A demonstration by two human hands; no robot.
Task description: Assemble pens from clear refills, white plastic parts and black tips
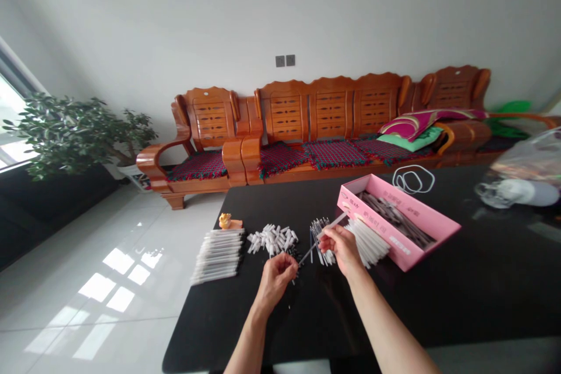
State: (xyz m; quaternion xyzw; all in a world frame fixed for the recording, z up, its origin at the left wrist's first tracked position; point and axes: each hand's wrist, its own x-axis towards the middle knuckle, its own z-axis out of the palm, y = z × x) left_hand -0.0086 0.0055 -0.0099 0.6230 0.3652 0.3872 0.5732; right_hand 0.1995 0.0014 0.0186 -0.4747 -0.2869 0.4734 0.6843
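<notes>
My right hand (340, 245) pinches a thin grey pencil-like stick (326, 232) that slants from upper right to lower left above a black table (482, 280). My left hand (276, 276) is closed in a pinch at the stick's lower tip, holding something small and dark that I cannot make out. Behind the hands lie a heap of small white caps (272, 239), a bunch of loose dark sticks (318, 232) and a fan of white sticks (370, 242). A neat row of white sticks (219, 254) rests at the table's left edge.
An open pink box (432, 235) with dark sticks inside stands right of the hands. White rubber bands (412, 179) lie behind it. A clear plastic bag (521, 178) sits far right. A small orange figurine (228, 221) stands at the left. Wooden sofas and a potted plant line the wall.
</notes>
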